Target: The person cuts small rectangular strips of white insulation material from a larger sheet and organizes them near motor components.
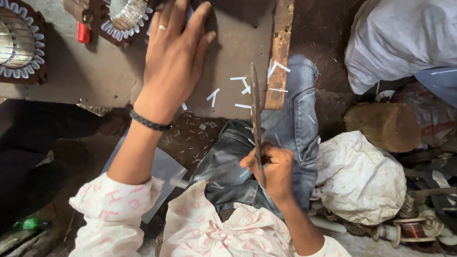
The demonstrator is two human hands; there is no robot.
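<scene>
Left hand (175, 49) lies flat, fingers spread, on the brown board (232, 51), gripping nothing. Right hand (272, 169) is clamped on a long thin blade (256, 114), apparently a knife, above the knee. White paper strips (240, 85) lie just beside the blade.

A low, worn wooden workbench (87, 71) spans the upper frame. Under the flat left hand (172, 54) lies a grey sheet (232, 46). Just right of that hand, small white paper strips (243, 85) are scattered on the sheet, near the tip of the long blade held in the right hand (270, 169). Right of the strips, a rough wooden batten (280, 48) lies lengthwise. Just above the left fingertips sits a motor stator (118, 8) lined with white slot paper; another stator (14, 37) rests far to the left.
</scene>
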